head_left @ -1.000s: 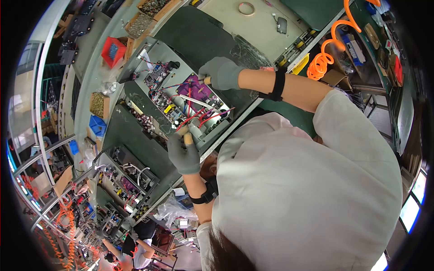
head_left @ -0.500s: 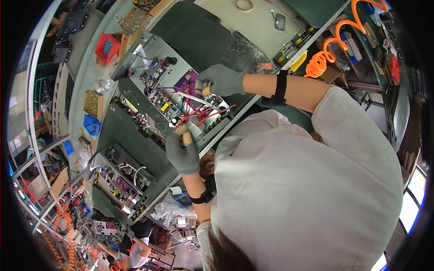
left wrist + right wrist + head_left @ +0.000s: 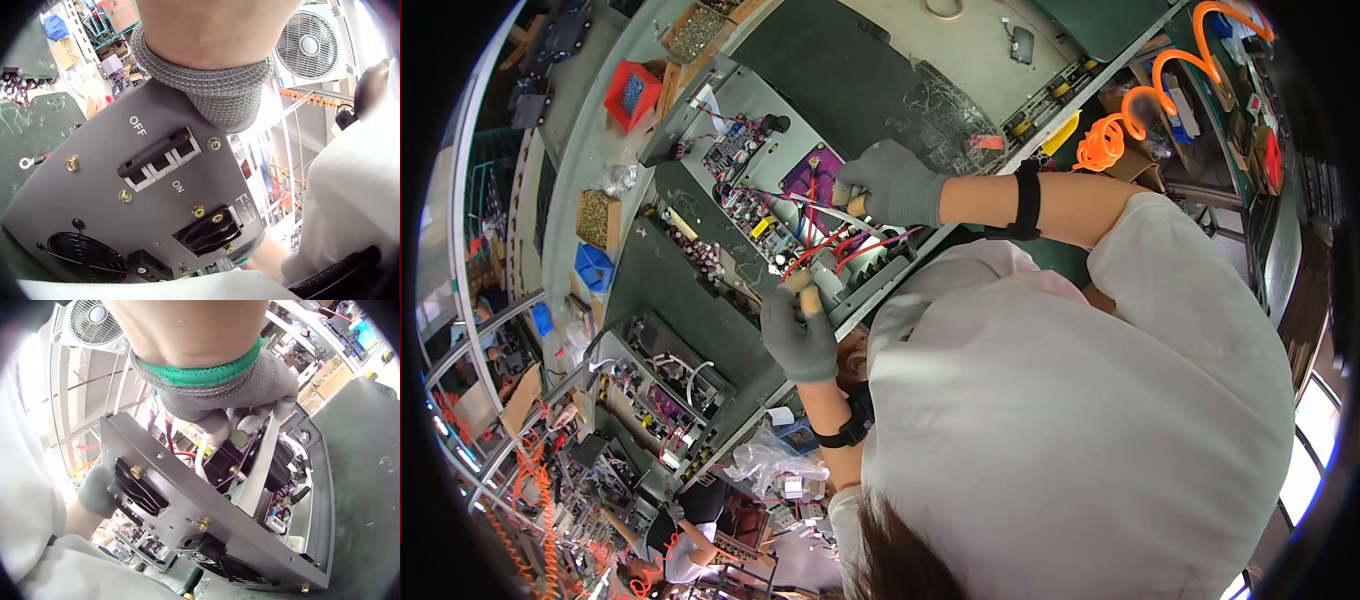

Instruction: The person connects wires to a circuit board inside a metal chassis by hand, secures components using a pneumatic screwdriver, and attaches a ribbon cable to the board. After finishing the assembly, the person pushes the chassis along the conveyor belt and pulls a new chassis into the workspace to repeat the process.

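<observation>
The open metal chassis (image 3: 785,142) lies on the dark-green-topped counter (image 3: 662,285), its long axis running away from the person, the end panel (image 3: 94,153) with the OFF/ON switch facing the body at the near edge. The left hand (image 3: 800,340) is at the chassis's near left corner, thumb and fingertips close together beside the red wires (image 3: 878,244); whether its grip pinches one, I cannot tell. The right hand (image 3: 892,185) reaches in beside the purple board (image 3: 815,172), fingers curled down near a flat bar (image 3: 259,472); what they pinch is hidden. Left of the chassis sits a second chassis (image 3: 662,388); beyond its far end, a red bin (image 3: 630,95); to its right, a coiled orange hose (image 3: 1100,145). A white fan (image 3: 308,45) shows in the room.
</observation>
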### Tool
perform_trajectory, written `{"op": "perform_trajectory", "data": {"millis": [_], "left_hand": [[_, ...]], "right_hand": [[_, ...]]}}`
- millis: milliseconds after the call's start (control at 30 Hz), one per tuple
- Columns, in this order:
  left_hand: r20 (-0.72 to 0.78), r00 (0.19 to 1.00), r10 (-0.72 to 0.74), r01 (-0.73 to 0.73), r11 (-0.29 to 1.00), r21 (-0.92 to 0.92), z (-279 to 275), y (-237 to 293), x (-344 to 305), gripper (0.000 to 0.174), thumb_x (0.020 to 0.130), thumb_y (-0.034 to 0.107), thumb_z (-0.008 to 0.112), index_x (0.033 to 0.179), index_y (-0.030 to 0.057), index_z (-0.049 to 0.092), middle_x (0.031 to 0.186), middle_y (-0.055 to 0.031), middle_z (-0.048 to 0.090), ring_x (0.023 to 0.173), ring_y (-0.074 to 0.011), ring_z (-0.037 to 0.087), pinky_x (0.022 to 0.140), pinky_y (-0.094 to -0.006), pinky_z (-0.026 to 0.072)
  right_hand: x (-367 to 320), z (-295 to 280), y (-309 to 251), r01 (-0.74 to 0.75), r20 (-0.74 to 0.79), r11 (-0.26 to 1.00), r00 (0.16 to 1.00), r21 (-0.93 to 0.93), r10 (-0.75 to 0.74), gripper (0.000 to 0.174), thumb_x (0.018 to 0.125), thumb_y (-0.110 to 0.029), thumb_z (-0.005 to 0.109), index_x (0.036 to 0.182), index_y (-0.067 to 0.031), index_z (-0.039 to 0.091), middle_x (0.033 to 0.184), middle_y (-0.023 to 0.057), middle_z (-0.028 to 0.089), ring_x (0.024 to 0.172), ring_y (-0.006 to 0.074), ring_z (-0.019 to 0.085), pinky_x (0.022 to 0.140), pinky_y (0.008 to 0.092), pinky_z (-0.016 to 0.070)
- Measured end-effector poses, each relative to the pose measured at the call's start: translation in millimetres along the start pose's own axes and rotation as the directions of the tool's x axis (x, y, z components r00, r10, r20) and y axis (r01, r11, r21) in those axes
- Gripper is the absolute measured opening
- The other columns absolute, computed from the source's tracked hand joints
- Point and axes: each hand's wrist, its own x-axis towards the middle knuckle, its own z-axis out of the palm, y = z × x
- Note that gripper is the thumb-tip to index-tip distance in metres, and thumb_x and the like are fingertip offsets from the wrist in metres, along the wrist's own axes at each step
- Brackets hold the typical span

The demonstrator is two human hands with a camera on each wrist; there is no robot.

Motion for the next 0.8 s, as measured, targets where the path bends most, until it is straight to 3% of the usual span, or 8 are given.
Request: {"op": "perform_trajectory", "data": {"millis": [33,133,200,300,400,500,700,800], "left_hand": [[0.000,1.000,-0.001,0.001,1.000,-0.001,0.7,-0.8,-0.2,0.016,0.082,0.010,0.060,0.096,0.0044,0.065,0.079,-0.0070,0.060,0.062,-0.0150,0.053,0.053,-0.0249,0.0403],[-0.024,1.000,0.005,-0.006,0.999,-0.038,0.9,-2.9,-1.0,0.016,0.082,0.010,0.060,0.095,0.0044,0.065,0.078,-0.0070,0.059,0.061,-0.0152,0.052,0.053,-0.0251,0.0396],[0.020,0.999,0.038,-0.038,0.999,0.019,-1.3,-2.2,-0.4,0.015,0.085,0.011,0.059,0.096,0.0008,0.063,0.084,-0.0054,0.062,0.067,-0.0095,0.053,0.057,-0.0216,0.0402],[0.016,0.999,0.038,-0.038,0.999,0.026,-1.0,-5.1,-1.8,0.015,0.085,0.011,0.059,0.096,0.0010,0.063,0.085,-0.0060,0.062,0.068,-0.0101,0.054,0.058,-0.0220,0.0409],[-0.045,0.998,0.032,-0.033,0.999,-0.016,2.9,-2.6,0.1,0.015,0.081,0.013,0.062,0.093,0.0048,0.066,0.074,-0.0062,0.056,0.059,-0.0165,0.048,0.053,-0.0266,0.0388],[0.014,0.999,0.043,-0.044,0.999,0.028,-0.8,-3.4,-0.6,0.015,0.086,0.010,0.058,0.096,0.0010,0.063,0.086,-0.0067,0.063,0.069,-0.0108,0.055,0.058,-0.0219,0.0415],[0.028,0.999,0.036,-0.038,0.998,0.051,-1.2,-2.7,0.3,0.014,0.086,0.009,0.058,0.096,0.0006,0.063,0.086,-0.0066,0.063,0.070,-0.0111,0.056,0.058,-0.0221,0.0419],[0.033,0.999,0.029,-0.030,0.999,0.040,-2.1,-0.7,0.7,0.015,0.086,0.010,0.058,0.096,0.0004,0.063,0.086,-0.0065,0.063,0.070,-0.0111,0.056,0.059,-0.0220,0.0418]], "right_hand": [[-0.4,-0.5,-0.8,0.084,-0.018,0.980,0.996,-0.181,-0.089,0.023,0.070,-0.015,0.071,0.092,-0.0130,0.068,0.087,0.0069,0.067,0.083,0.0204,0.063,0.076,0.0347,0.0488],[3.6,-4.2,-7.7,0.064,0.021,0.941,0.998,-0.333,-0.061,0.024,0.069,-0.018,0.072,0.092,-0.0149,0.068,0.089,0.0065,0.067,0.084,0.0230,0.063,0.078,0.0379,0.0481],[10.6,-16.8,-15.2,0.016,0.097,0.952,0.995,-0.305,0.015,0.024,0.069,-0.019,0.071,0.093,-0.0152,0.068,0.089,0.0062,0.067,0.085,0.0236,0.063,0.077,0.0381,0.0482],[18.6,-23.1,-13.7,-0.044,0.205,0.959,0.973,-0.279,0.105,0.025,0.070,-0.022,0.071,0.094,-0.0157,0.068,0.089,0.0057,0.067,0.085,0.0242,0.063,0.075,0.0380,0.0486],[14.6,-25.8,-17.0,0.002,0.209,0.960,0.976,-0.279,0.059,0.025,0.070,-0.023,0.071,0.094,-0.0152,0.067,0.089,0.0053,0.067,0.085,0.0239,0.063,0.075,0.0369,0.0489],[13.1,-22.7,-15.0,-0.006,0.196,0.974,0.979,-0.227,0.052,0.024,0.071,-0.022,0.071,0.093,-0.0150,0.067,0.088,0.0048,0.067,0.084,0.0237,0.063,0.074,0.0362,0.0489],[11.8,-17.7,-16.6,0.067,0.167,0.961,0.986,-0.267,-0.022,0.023,0.070,-0.021,0.069,0.092,-0.0162,0.066,0.087,0.0049,0.067,0.084,0.0238,0.064,0.074,0.0361,0.0486],[12.5,-15.3,-18.4,0.169,0.186,0.911,0.977,-0.376,-0.105,0.021,0.068,-0.013,0.066,0.088,-0.0153,0.065,0.077,0.0068,0.065,0.079,0.0270,0.063,0.073,0.0376,0.0475]]}}
